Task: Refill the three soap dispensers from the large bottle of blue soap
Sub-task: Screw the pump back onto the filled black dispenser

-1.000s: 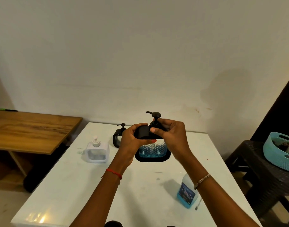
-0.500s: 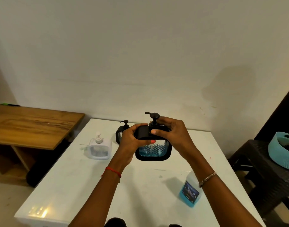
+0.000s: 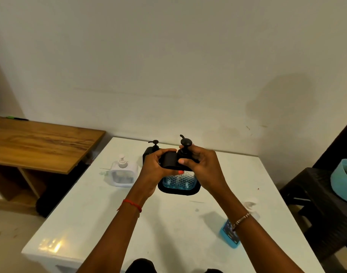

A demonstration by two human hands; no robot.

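Entry: a black-framed dispenser (image 3: 178, 182), its patterned clear body showing blue soap in the lower part, was recorded at the middle of the white table (image 3: 90, 223), held from both sides. Whether its base rested on the table or was raised just off it could not be told. The left hand (image 3: 155, 166) was found curled round the black top on the left side, with the thumb laid across the front. The right hand (image 3: 200, 166) was found curled round the top on the right side, fingertips closed about the collar under the pump (image 3: 186, 142). The step was judged to be the tightening or loosening of the pump top; which of the two could not be settled. A second black dispenser (image 3: 152, 148) was noted just behind the left hand and a white dispenser (image 3: 122, 174) further left, neither touched. The large bottle of blue soap (image 3: 228, 235) was noted near the right front edge, partly hidden by the right forearm. Hazards judged: the collar could be cross-threaded if turned while the body was tilted. The smooth top could be let slip if soap had got on the fingers, and the dispenser dropped or tipped. The second black dispenser could be knocked by the left knuckles. The bottle could be swept off the table if the right elbow were drawn back carelessly.
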